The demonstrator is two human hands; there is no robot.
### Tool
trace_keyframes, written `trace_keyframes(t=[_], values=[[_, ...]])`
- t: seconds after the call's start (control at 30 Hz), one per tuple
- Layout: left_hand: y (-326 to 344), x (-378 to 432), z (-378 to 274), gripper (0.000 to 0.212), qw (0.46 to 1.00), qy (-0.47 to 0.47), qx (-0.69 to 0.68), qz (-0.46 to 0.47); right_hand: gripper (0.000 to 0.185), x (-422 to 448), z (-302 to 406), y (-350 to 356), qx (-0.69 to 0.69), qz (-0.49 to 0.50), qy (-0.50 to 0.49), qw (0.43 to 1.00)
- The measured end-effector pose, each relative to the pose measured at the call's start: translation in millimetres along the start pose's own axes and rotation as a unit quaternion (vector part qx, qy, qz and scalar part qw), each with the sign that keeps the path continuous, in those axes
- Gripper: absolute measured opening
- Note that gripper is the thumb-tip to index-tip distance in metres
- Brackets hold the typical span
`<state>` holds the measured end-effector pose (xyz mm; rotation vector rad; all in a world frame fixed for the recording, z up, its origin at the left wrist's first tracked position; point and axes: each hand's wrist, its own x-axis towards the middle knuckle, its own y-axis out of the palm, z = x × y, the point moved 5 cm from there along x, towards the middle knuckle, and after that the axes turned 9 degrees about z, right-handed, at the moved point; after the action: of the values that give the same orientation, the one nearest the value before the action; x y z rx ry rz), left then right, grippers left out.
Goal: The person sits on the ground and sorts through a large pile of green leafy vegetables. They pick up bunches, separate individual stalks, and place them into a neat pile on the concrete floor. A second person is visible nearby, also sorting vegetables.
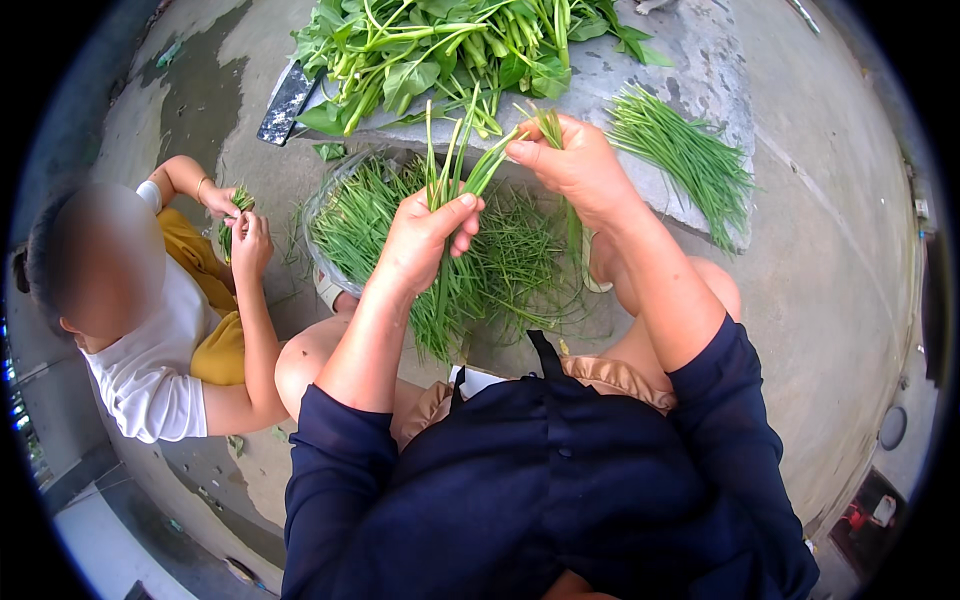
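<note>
My left hand [435,232] grips a few long green stalks, likely garlic chives [452,161], which stick up above the thumb. To its right, my right hand [562,161] pinches some more green blades [551,127] between thumb and fingers, with their ends hanging below the palm. Beneath both hands lies a large loose heap of chives [367,217], partly in a clear plastic bag [313,247]. Thinner, tangled stems [525,259] lie on its right side. A sorted bundle of chives [679,154] rests on the stone slab [705,64].
Leafy greens with thick stems [450,56] are piled on the slab beside a dark, flat-ended bar [287,105]. A person in a white shirt [161,352] sits at my left, handling a small green bunch [241,199]. Concrete floor [817,247] extends to the right.
</note>
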<state>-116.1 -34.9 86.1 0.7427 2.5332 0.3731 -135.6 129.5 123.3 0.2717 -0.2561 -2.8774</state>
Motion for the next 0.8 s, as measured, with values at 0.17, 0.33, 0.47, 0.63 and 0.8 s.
trace_keyframes(t=[0.17, 0.33, 0.47, 0.63, 0.8], values=[[-0.4, -1.1, -1.5, 0.014, 1.0, 0.004, -0.002, -0.009, 0.013, 0.5, -1.7, -2.4, -0.028, 0.0, 0.014, 0.999], [-1.7, -3.7, -5.0, 0.015, 1.0, 0.012, 0.0, 0.004, 0.014, -2.1, 3.3, -4.3, -0.115, 0.006, 0.03, 0.993], [-3.3, -5.6, -5.9, 0.015, 1.0, 0.01, 0.003, 0.005, 0.019, -2.4, 6.8, -4.5, -0.213, 0.021, -0.025, 0.977], [-5.6, -5.8, -5.1, 0.015, 1.0, 0.006, 0.005, 0.0, 0.017, -3.1, 6.8, -6.0, -0.332, 0.015, -0.072, 0.941], [-9.0, -6.6, -5.5, 0.016, 1.0, 0.012, 0.002, -0.006, 0.016, -1.9, 13.2, -31.3, -0.309, -0.076, -0.073, 0.945]])
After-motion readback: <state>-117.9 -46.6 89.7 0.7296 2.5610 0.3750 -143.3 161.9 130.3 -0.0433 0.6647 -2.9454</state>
